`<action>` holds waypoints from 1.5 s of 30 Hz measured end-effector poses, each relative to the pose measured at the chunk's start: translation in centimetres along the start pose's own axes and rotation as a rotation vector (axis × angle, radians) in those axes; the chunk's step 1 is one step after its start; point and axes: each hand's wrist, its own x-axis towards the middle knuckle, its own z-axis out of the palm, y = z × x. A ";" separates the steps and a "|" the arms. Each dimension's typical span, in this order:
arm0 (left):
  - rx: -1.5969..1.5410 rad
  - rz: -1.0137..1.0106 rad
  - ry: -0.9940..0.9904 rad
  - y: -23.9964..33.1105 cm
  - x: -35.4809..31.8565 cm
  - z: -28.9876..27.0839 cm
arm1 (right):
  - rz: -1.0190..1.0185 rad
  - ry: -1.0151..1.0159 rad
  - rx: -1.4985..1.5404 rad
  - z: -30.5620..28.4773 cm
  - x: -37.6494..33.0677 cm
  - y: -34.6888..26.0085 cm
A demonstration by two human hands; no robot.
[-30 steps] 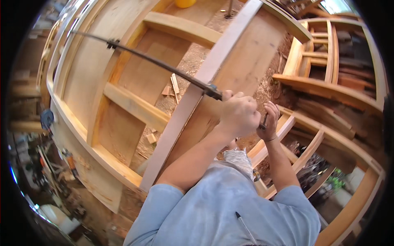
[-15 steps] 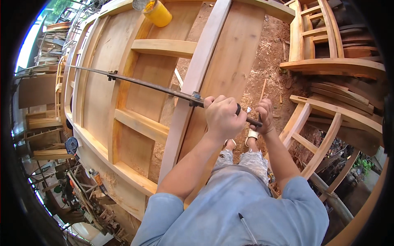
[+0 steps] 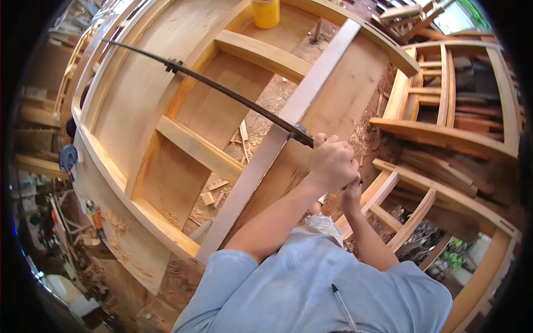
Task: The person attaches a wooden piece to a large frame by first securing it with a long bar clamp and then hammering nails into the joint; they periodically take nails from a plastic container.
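You have a yellow tub [image 3: 266,14] up ahead, wooden frames [image 3: 444,135] to your right, a pen [image 3: 344,307] on your shirt [image 3: 277,288], and scraps [image 3: 208,198] on the ground [image 3: 273,95].

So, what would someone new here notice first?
The long dark bar slanting across the big wooden frame, with the left hand gripping it toward its near end and the right hand close beside. Then the yellow bucket at the top edge, and the pen on the blue shirt at the bottom.
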 end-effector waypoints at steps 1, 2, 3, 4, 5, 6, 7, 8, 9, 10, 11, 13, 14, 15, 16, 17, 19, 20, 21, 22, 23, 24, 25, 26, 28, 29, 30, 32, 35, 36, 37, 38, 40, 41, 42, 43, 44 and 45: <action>-0.039 0.002 -0.023 -0.1 -0.1 0.0 | 0.071 0.118 -0.109 0.2 -0.2 -0.2; -0.086 0.010 -0.041 0.0 -0.2 0.0 | 0.062 0.018 -0.140 0.4 -0.3 -0.3; -0.054 -0.003 -0.065 0.1 -0.2 -0.1 | 0.017 0.131 -0.109 0.6 -0.4 -0.4; -0.051 -0.017 -0.043 0.2 -0.1 -0.3 | -0.052 0.158 -0.082 0.7 -0.5 -0.5; -0.095 0.002 -0.050 0.3 -0.1 -0.7 | -0.050 0.220 -0.090 0.5 -0.4 -0.6; -0.120 -0.019 -0.134 -0.1 -0.1 -1.4 | 0.033 0.136 -0.035 0.1 -0.6 -0.8; -0.117 0.048 -0.168 -0.5 -0.2 -2.4 | 0.185 0.107 -0.009 -0.2 -0.5 -0.9; -0.335 0.125 0.036 -1.2 -0.2 -3.7 | 0.094 0.049 0.003 -0.9 -0.7 -1.2; -0.453 0.037 0.177 -2.2 0.0 -5.2 | 0.104 0.064 -0.124 -1.4 -0.5 -1.3; -0.572 -0.060 0.228 -3.7 -0.4 -7.0 | 0.154 0.138 -0.258 -2.2 -0.7 -1.5; -0.395 -0.118 0.333 -7.3 -0.6 -9.5 | 0.117 0.071 -0.256 -2.4 -0.5 -1.4; 0.173 -0.269 0.675 -14.3 -1.0 -14.7 | 0.174 0.079 -0.358 -2.8 -0.4 -1.2; 0.619 -0.465 0.710 -17.8 -1.4 -17.4 | 0.137 0.004 -0.355 -2.7 -0.3 -0.9; 0.717 -0.779 0.585 -20.0 -2.9 -19.3 | 0.142 0.065 -0.331 -2.6 -0.4 -0.6; 0.650 -0.950 0.548 -21.9 -3.7 -20.7 | 0.172 0.107 -0.312 -2.2 -0.3 -0.1; 0.576 -1.138 0.476 -23.3 -4.2 -21.3 | 0.131 0.079 -0.257 -2.1 -0.4 0.1; 0.408 -1.125 0.517 -24.7 -5.2 -21.2 | 0.132 0.100 -0.237 -1.8 -0.4 0.6; 0.226 -1.145 0.466 -25.0 -5.6 -20.9 | 0.137 0.146 -0.200 -1.8 -0.3 0.8; 0.233 -1.121 0.506 -25.2 -5.9 -20.6 | 0.127 0.148 -0.177 -1.7 -0.3 1.0; 0.225 -1.090 0.520 -25.4 -6.1 -20.4 | 0.127 0.121 -0.194 -1.7 -0.2 1.0; 0.236 -1.031 0.569 -25.5 -6.3 -20.2 | 0.105 0.121 -0.184 -1.7 -0.1 1.2; 0.216 -1.081 0.548 -25.7 -6.4 -20.2 | 0.109 0.137 -0.169 -1.8 0.0 1.2; 0.205 -1.070 0.550 -25.8 -6.5 -20.2 | 0.088 0.129 -0.127 -1.8 0.0 1.3; 0.210 -1.040 0.573 -25.8 -6.4 -20.5 | 0.079 0.097 -0.148 -1.8 0.2 1.3; 0.278 -1.037 0.622 -25.1 -6.4 -20.6 | 0.132 0.133 -0.060 -1.6 0.3 1.3; 0.182 -1.085 0.639 -24.6 -6.2 -20.6 | 0.162 0.120 -0.090 -1.6 0.2 1.0; 0.068 -1.134 0.640 -23.9 -6.3 -20.6 | 0.154 0.105 -0.110 -1.5 0.2 0.9; 0.065 -1.129 0.588 -21.3 -7.4 -20.0 | 0.213 0.118 -0.153 -1.5 0.0 0.1; -0.281 -1.055 0.189 -16.8 -13.8 -21.5 | 0.268 0.003 -0.323 -1.7 -0.6 -2.2; -0.583 -1.094 0.233 -16.1 -16.7 -23.2 | 0.290 -0.018 -0.475 -1.7 -0.8 -3.2; -0.862 -1.059 0.333 -15.6 -19.8 -25.6 | 0.377 -0.143 -0.701 -1.6 -0.8 -4.4; -0.632 -0.990 0.345 -15.2 -22.9 -28.4 | 0.457 -0.184 -0.809 -1.3 -1.1 -5.6; -0.145 -1.000 0.353 -13.6 -28.2 -33.4 | 0.615 -0.551 -1.260 -0.2 -1.0 -8.7; 0.117 -1.117 0.341 -11.9 -30.4 -34.8 | 0.607 -0.588 -1.242 0.8 -1.3 -9.8; 0.064 -1.174 0.264 -10.3 -32.0 -35.8 | 0.574 -0.754 -1.338 2.0 -1.7 -11.0; -0.003 -1.281 0.177 -9.0 -33.0 -36.2 | 0.573 -0.888 -1.464 3.4 -2.1 -12.1; -0.004 -1.267 0.169 -8.0 -33.4 -35.7 | 0.546 -0.919 -1.433 5.0 -2.4 -13.1; 0.009 -1.119 0.059 -7.3 -33.4 -34.8 | 0.555 -0.939 -1.283 6.8 -2.5 -13.8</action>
